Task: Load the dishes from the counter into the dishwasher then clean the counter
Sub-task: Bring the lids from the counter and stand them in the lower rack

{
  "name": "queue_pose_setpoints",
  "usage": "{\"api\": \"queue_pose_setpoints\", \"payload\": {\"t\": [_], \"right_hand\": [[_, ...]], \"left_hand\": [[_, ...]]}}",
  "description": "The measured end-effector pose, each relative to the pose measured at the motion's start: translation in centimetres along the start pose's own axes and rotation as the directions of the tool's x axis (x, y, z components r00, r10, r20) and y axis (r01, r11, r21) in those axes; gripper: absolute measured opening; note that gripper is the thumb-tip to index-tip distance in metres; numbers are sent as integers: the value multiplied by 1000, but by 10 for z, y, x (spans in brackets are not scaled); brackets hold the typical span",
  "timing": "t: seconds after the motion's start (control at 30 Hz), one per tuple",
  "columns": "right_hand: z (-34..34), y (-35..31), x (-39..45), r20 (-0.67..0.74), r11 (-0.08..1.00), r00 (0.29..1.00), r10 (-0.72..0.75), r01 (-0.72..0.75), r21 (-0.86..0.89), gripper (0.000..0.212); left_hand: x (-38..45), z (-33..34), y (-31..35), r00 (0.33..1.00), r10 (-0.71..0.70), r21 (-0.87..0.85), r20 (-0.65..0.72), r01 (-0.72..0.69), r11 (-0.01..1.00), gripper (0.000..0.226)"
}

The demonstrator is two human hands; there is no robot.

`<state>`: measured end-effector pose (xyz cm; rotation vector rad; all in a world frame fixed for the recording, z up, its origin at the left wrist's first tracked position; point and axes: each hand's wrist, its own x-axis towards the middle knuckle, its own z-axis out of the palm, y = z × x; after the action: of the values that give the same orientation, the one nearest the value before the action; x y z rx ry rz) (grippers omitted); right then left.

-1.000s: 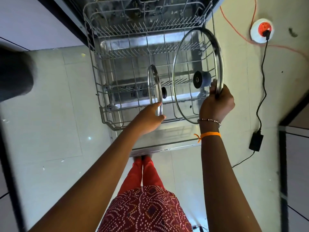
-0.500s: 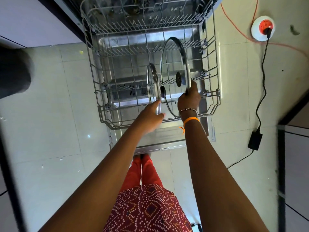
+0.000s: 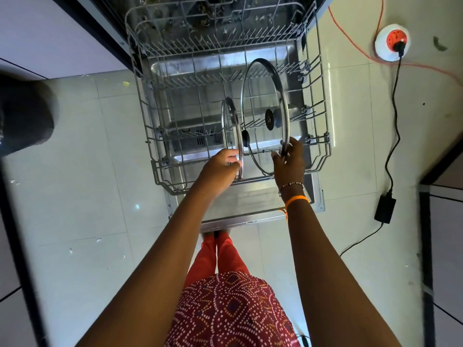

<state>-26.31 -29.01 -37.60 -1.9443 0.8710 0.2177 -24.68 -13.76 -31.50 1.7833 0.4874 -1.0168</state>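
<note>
The dishwasher's lower wire rack (image 3: 323,136) is pulled out over the open door (image 3: 240,204). Two glass pot lids stand on edge inside it. The small lid (image 3: 231,116), with a black knob, stands near the rack's middle; my left hand (image 3: 220,166) grips its steel rim at the near end. The large lid (image 3: 258,91), with a black knob at its centre, stands just to the right; my right hand (image 3: 288,159) holds its rim at the lower right.
An orange-and-white floor socket (image 3: 392,42) with an orange cable and a black cord to a power brick (image 3: 385,209) lies on the tiles at right. A dark blurred object (image 3: 25,116) sits at far left. My red-trousered legs stand before the door.
The large lid came from outside the rack's right side down into the rack beside the small lid, and now leans a little wider. My left hand stays on the small lid.
</note>
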Motion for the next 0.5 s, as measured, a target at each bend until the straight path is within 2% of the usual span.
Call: {"api": "queue_pose_setpoints", "payload": {"t": [0.13,0.2,0.33,0.5], "right_hand": [[-10,-7,-14,-20,996,998,-57,56,-65,47],[-13,-14,-17,-92,994,992,-82,74,-85,46],[-13,-46,-37,-250,985,956,-157,170,32,35],[13,-92,-71,-134,972,973,-188,204,119,26]], "left_hand": [[-17,-8,6,999,26,-90,-47,-30,995,31],[-24,-11,8,997,37,-122,-71,-45,991,30],[-45,-19,12,990,52,-182,-128,-75,980,28],[-82,-44,17,963,59,-327,-265,-147,934,27]]}}
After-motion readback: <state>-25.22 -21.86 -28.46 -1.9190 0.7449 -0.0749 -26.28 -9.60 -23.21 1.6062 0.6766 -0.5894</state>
